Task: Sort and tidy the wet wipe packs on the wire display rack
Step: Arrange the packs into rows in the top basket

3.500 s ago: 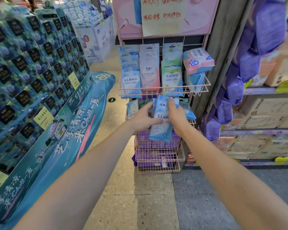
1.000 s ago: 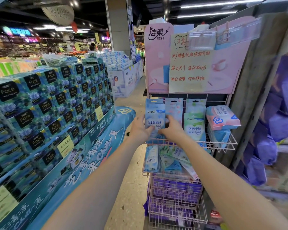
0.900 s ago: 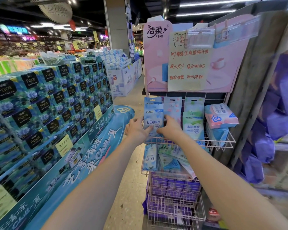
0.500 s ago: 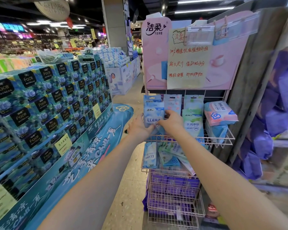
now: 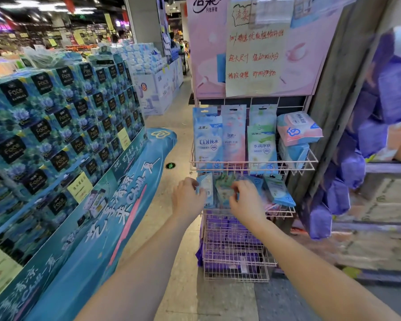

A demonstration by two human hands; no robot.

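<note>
Head view: both hands are now working at the second basket of the wire rack, having dropped from the tier above.
Left hand: curling its fingers round the edge of a pale blue pack just ahead of it.
Right hand: reaching with bent fingers onto a green pack; blur is hiding any grip.
EDI pack: standing released, above the left hand.
Meaning: the top row is looking done; the slumped pack right of the right hand is probably waiting.
</note>
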